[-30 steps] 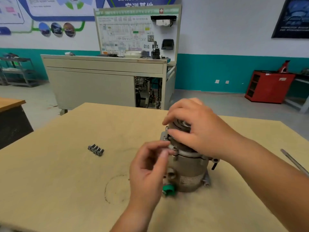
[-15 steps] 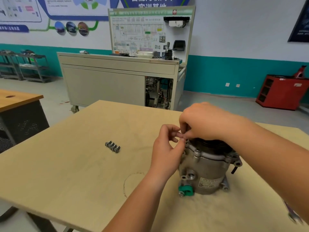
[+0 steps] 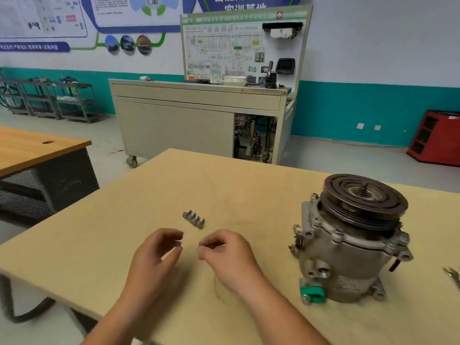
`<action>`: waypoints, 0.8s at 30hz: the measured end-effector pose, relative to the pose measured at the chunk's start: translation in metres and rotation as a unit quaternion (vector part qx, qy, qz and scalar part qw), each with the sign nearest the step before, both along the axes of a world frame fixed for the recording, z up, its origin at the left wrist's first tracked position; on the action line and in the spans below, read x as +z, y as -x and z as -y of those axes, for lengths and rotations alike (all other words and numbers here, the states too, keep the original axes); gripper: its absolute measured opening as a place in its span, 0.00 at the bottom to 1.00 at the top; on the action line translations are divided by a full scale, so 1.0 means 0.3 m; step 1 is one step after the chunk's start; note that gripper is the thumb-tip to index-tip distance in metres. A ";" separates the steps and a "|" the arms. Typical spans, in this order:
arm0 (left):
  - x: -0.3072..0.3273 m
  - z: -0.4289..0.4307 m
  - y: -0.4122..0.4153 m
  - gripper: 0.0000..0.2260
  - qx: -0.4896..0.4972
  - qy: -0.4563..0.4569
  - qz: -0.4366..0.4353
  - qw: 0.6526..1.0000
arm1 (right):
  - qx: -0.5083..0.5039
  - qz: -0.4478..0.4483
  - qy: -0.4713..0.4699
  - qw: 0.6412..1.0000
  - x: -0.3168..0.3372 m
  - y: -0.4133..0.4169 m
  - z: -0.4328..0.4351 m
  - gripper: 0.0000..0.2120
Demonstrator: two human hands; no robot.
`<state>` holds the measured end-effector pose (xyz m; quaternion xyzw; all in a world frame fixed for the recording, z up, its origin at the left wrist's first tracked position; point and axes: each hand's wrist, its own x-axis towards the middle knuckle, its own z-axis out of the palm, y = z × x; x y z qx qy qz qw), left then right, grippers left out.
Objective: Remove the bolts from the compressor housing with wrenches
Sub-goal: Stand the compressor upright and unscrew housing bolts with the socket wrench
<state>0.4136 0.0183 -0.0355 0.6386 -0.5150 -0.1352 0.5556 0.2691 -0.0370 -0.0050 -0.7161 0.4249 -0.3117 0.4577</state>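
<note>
— What shows of the person?
— The left hand [image 3: 154, 257] and the right hand [image 3: 226, 255], then the left forearm [image 3: 119, 317] and the right forearm [image 3: 281, 312].
— Clothing?
— Both arms are bare down to the picture's lower edge. The fingertips are blurred, so finer detail cannot be told.

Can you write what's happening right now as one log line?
bolts: row on table | left hand: near bolts | right hand: fingertips pinched | compressor: upright, untouched
</note>
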 end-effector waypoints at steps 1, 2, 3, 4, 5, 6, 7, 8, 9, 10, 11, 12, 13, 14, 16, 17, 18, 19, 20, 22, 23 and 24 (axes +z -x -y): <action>-0.014 -0.002 -0.064 0.15 0.004 -0.038 0.023 0.999 | -0.021 -0.006 0.007 1.000 -0.044 -0.044 0.018 0.04; -0.026 -0.001 -0.118 0.14 0.003 -0.074 0.046 0.996 | -0.032 -0.016 0.023 0.999 -0.075 -0.087 0.037 0.04; -0.036 0.005 -0.161 0.13 0.002 -0.102 0.067 0.993 | -0.034 -0.029 0.043 0.998 -0.099 -0.128 0.056 0.05; -0.044 0.017 -0.191 0.12 0.003 -0.118 0.083 0.989 | -0.029 -0.045 0.064 0.997 -0.115 -0.168 0.076 0.06; -0.051 0.032 -0.211 0.11 0.004 -0.124 0.094 0.988 | -0.020 -0.065 0.084 0.994 -0.128 -0.208 0.095 0.06; -0.059 0.047 -0.220 0.11 0.006 -0.126 0.103 0.987 | -0.014 -0.096 0.110 0.989 -0.140 -0.248 0.110 0.07; -0.065 0.067 -0.224 0.12 0.008 -0.126 0.114 0.985 | -0.010 -0.138 0.140 0.980 -0.147 -0.287 0.125 0.08; -0.071 0.089 -0.222 0.13 0.011 -0.126 0.129 0.984 | -0.010 -0.181 0.172 0.968 -0.152 -0.319 0.140 0.08; -0.076 0.110 -0.221 0.14 0.015 -0.126 0.147 0.981 | -0.014 -0.212 0.197 0.957 -0.157 -0.346 0.154 0.08; -0.080 0.127 -0.220 0.15 0.021 -0.124 0.163 0.979 | -0.018 -0.232 0.212 0.949 -0.160 -0.370 0.167 0.08; -0.083 0.139 -0.218 0.15 0.027 -0.119 0.172 0.977 | -0.021 -0.243 0.222 0.944 -0.161 -0.389 0.180 0.08; -0.085 0.148 -0.218 0.16 0.031 -0.112 0.176 0.977 | -0.024 -0.251 0.226 0.941 -0.161 -0.404 0.193 0.09; -0.086 0.156 -0.220 0.16 0.033 -0.106 0.179 0.978 | -0.028 -0.256 0.228 0.939 -0.161 -0.414 0.205 0.09; -0.089 0.161 -0.222 0.17 0.033 -0.105 0.180 0.977 | -0.032 -0.259 0.228 0.938 -0.162 -0.422 0.214 0.09; -0.096 0.165 -0.225 0.17 0.026 -0.107 0.182 0.977 | -0.032 -0.262 0.229 0.937 -0.164 -0.423 0.224 0.09; -0.099 0.166 -0.226 0.18 0.023 -0.107 0.181 0.977 | -0.030 -0.258 0.228 0.939 -0.167 -0.421 0.226 0.09; -0.101 0.167 -0.228 0.19 0.021 -0.110 0.177 0.978 | -0.027 -0.247 0.224 0.942 -0.168 -0.418 0.228 0.10; -0.102 0.168 -0.231 0.19 0.020 -0.113 0.170 0.979 | -0.024 -0.231 0.217 0.948 -0.167 -0.414 0.228 0.11; -0.103 0.167 -0.233 0.20 0.020 -0.113 0.161 0.980 | -0.021 -0.212 0.206 0.955 -0.166 -0.406 0.227 0.12; -0.100 0.161 -0.233 0.20 0.023 -0.108 0.143 0.984 | -0.017 -0.182 0.193 0.964 -0.158 -0.387 0.218 0.13; -0.097 0.157 -0.230 0.21 0.026 -0.105 0.132 0.985 | -0.014 -0.175 0.194 0.965 -0.150 -0.373 0.210 0.12; -0.093 0.151 -0.228 0.21 0.028 -0.100 0.121 0.987 | -0.012 -0.170 0.194 0.966 -0.139 -0.356 0.199 0.11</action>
